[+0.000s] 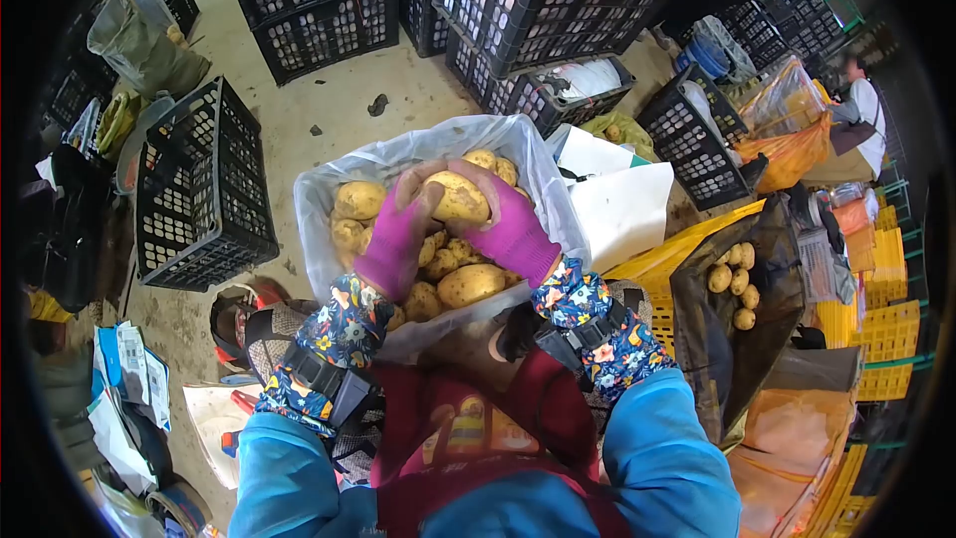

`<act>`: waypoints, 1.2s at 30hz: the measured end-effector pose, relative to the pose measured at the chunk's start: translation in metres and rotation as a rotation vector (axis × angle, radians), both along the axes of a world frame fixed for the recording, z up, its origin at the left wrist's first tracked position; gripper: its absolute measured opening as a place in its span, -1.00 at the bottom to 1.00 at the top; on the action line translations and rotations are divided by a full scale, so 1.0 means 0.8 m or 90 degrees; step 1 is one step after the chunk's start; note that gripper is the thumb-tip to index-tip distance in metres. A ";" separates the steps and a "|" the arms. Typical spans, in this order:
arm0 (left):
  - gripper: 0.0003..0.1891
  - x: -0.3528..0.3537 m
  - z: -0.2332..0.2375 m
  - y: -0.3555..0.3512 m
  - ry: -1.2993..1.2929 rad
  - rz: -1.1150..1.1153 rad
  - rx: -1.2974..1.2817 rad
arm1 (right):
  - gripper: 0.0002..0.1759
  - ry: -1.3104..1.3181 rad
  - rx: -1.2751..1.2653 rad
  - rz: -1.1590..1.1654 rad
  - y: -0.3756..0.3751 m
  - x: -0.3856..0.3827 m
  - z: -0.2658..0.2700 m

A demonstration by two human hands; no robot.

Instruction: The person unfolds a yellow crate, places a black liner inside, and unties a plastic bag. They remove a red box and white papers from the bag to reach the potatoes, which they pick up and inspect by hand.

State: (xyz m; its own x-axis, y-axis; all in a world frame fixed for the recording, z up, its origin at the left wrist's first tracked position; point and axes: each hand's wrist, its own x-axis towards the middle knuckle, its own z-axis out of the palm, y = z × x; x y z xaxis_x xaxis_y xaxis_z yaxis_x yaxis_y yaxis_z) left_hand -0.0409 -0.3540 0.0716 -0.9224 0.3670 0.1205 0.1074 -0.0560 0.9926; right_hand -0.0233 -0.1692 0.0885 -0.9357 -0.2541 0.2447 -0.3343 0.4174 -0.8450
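A large yellow potato (458,198) is held between my two hands above a crate lined with clear plastic (321,154). My left hand (398,229), in a pink-purple glove, grips its left side. On the other side my right hand (510,224), gloved the same way, curls round it with the fingers at the top. Below and around the hands lie several more potatoes (470,286) with soil marks, one of them large near the front. The hands hide part of the crate's contents.
A black plastic crate (204,189) stands on the left. Stacked black crates (538,15) rise ahead. White sheets (622,204) lie against the liner's right side. Farther right, several small potatoes (739,279) rest on dark cloth over a yellow crate (652,269). Another person (861,105) sits at far right.
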 end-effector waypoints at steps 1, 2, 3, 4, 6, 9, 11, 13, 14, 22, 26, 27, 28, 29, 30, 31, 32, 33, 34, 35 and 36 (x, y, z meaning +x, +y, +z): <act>-0.46 -0.009 0.000 -0.012 0.175 0.003 -0.207 | -0.19 0.008 0.024 -0.004 0.000 0.002 0.003; -0.45 -0.015 -0.001 -0.019 0.347 0.008 -0.415 | -0.21 -0.059 -0.049 -0.025 0.008 0.009 0.009; -0.44 -0.015 -0.001 -0.022 0.137 0.052 -0.207 | -0.23 -0.133 -0.124 -0.047 0.021 0.021 0.017; -0.41 -0.015 0.001 -0.026 -0.075 0.095 0.002 | -0.26 -0.080 -0.084 -0.124 0.048 0.034 0.029; -0.36 -0.015 0.007 -0.038 -0.288 0.145 0.238 | -0.29 -0.005 -0.033 -0.270 0.125 0.069 0.077; -0.28 -0.008 0.020 -0.062 -0.307 0.160 0.296 | -0.32 0.039 0.171 -0.497 0.259 0.163 0.129; -0.22 -0.003 0.022 -0.072 -0.322 0.172 0.326 | -0.37 0.076 0.277 -0.570 0.350 0.226 0.126; -0.21 0.002 0.027 -0.080 -0.322 0.196 0.335 | -0.36 0.058 0.374 -0.612 0.425 0.269 0.106; -0.21 0.005 0.029 -0.084 -0.313 0.212 0.340 | -0.38 0.045 0.410 -0.614 0.423 0.269 0.108; -0.33 -0.003 0.027 -0.108 -0.326 0.289 0.390 | -0.47 -0.228 0.098 0.047 0.029 0.055 0.041; -0.41 -0.002 0.008 -0.123 -0.319 0.298 0.451 | -0.30 -0.242 0.423 0.273 -0.122 0.015 -0.103; -0.42 0.001 0.005 -0.125 -0.319 0.292 0.471 | -0.31 -0.279 0.507 0.270 -0.149 0.005 -0.120; -0.43 0.002 0.005 -0.129 -0.328 0.283 0.506 | -0.32 -0.265 0.557 0.275 -0.157 0.002 -0.140; -0.44 0.003 0.005 -0.129 -0.345 0.268 0.543 | -0.32 -0.245 0.568 0.284 -0.155 0.003 -0.156; -0.46 0.001 0.006 -0.126 -0.362 0.256 0.574 | -0.33 -0.231 0.571 0.291 -0.152 0.000 -0.169; -0.47 0.000 0.004 -0.121 -0.373 0.249 0.575 | -0.33 -0.221 0.553 0.302 -0.145 -0.006 -0.176; -0.48 -0.001 -0.002 -0.117 -0.374 0.250 0.539 | -0.33 -0.229 0.520 0.314 -0.137 -0.010 -0.182; -0.49 -0.008 -0.020 -0.112 -0.336 0.250 0.426 | -0.33 -0.247 0.463 0.327 -0.127 -0.017 -0.190; -0.50 -0.015 -0.038 -0.107 -0.298 0.252 0.312 | -0.33 -0.273 0.379 0.340 -0.119 -0.024 -0.192; -0.50 -0.017 -0.042 -0.102 -0.266 0.266 0.252 | -0.33 -0.310 0.272 0.346 -0.109 -0.034 -0.191; -0.50 -0.019 -0.045 -0.097 -0.235 0.281 0.192 | -0.33 -0.342 0.153 0.348 -0.099 -0.040 -0.185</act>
